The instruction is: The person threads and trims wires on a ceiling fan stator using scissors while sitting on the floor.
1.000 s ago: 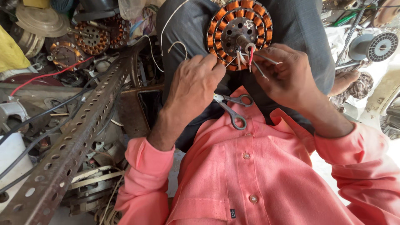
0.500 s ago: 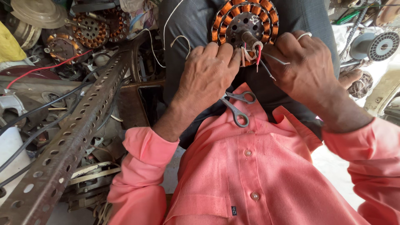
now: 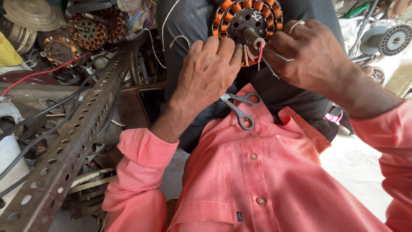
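A round fan stator with orange-brown copper coils rests on my lap, on dark grey trousers. Red and pale lead wires hang from its centre shaft. My left hand pinches the pale wires at the stator's lower edge. My right hand, with a ring on one finger, grips a thin wire beside the red lead. Grey-handled scissors lie on my pink shirt just below my left hand, touched by neither hand.
A long perforated metal angle bar slants along the left. Behind it lie other copper-wound stators, black and red cables and metal scrap. A wire spool sits at the upper right. Pale floor shows at right.
Both hands have closed in on the wires at the stator's centre, and the view has shifted so the stator sits higher in frame. The scissors stay on the shirt.
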